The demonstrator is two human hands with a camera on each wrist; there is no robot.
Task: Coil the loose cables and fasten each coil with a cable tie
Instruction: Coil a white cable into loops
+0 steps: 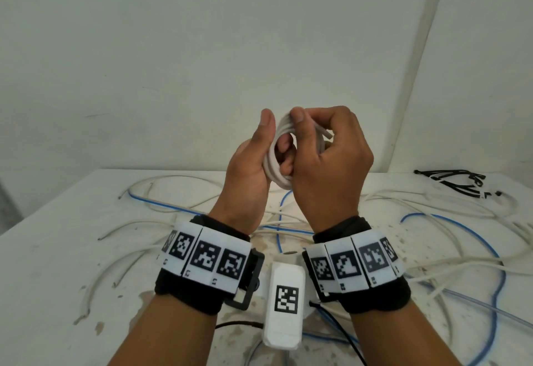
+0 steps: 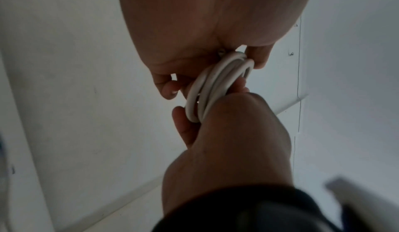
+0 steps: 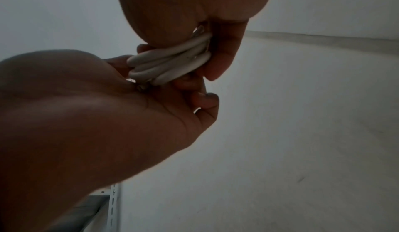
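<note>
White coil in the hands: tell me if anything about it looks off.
One thing: a cut end of the white coil pokes out loose past the right hand, not tucked in. No tie shows on the coil; the black cable ties lie on the table. The left hand grips the loops.

Smooth matt plastic-sheathed white cable coil (image 1: pixel 275 161)

Pale walls (image 1: pixel 202 48), scuffed white table (image 1: pixel 57 264)
</note>
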